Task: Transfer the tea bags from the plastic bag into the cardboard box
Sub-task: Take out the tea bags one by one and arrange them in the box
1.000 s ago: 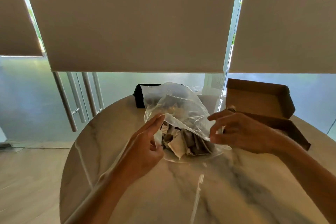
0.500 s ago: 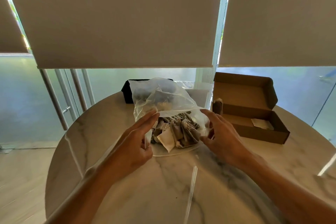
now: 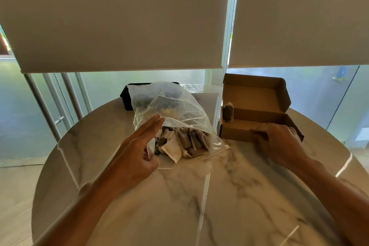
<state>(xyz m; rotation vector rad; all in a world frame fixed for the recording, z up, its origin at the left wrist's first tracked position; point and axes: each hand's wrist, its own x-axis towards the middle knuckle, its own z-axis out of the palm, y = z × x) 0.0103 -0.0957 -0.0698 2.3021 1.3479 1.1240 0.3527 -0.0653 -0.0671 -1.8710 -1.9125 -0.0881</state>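
- My left hand [image 3: 131, 158] has the near-left edge of the plastic bag [image 3: 171, 114] pinched between thumb and a curled finger, the other fingers straight along the mouth, so it's propped open toward me.
- Tea bags [image 3: 183, 142] are piled just right of that hand, inside the opening.
- My right hand [image 3: 277, 142] is curled over the near wall of the cardboard box [image 3: 255, 104]. Can't tell if it holds a tea bag.
- Tip: I'd keep the bag mouth lifted and grab a few per trip.
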